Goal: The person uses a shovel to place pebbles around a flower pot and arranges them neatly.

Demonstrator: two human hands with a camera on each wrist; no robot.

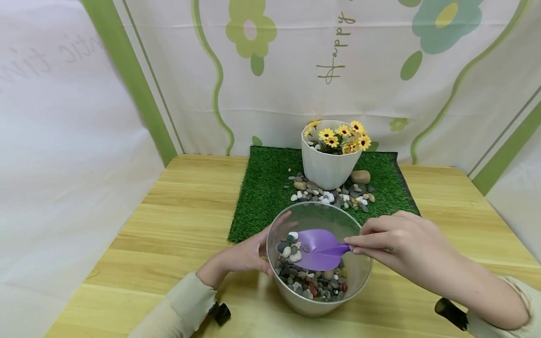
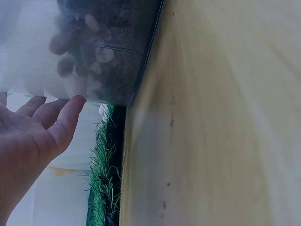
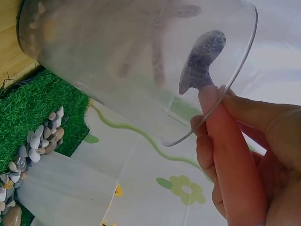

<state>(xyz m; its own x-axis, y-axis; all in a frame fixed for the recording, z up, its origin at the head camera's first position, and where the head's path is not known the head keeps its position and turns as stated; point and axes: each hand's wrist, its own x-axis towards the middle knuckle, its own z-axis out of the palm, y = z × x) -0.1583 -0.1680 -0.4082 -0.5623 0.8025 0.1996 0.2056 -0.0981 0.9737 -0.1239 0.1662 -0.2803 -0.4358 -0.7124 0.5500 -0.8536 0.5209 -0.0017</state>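
My right hand (image 1: 405, 244) grips the handle of a purple scoop (image 1: 317, 246). Its broad blade is inside the mouth of a clear bucket (image 1: 359, 277), with several white, grey and green pebbles (image 1: 291, 249) at the blade's left end. Many mixed pebbles (image 1: 317, 284) cover the bucket's bottom below. At the bucket's left side, my left hand (image 1: 249, 251) has its fingers spread against the wall. In the left wrist view, those fingers (image 2: 70, 113) look nearly straight, touching the wall at their tips. The right wrist view shows the scoop handle (image 3: 230, 160) within my curled fingers.
Behind the bucket, a white pot (image 1: 329, 169) with yellow flowers (image 1: 344, 134) stands on a green turf mat (image 1: 262, 202). Loose pebbles (image 1: 334, 195) and a larger tan stone (image 1: 360, 177) lie around its base. The wooden table (image 1: 160, 234) meets a printed curtain (image 1: 287, 89) at the back.
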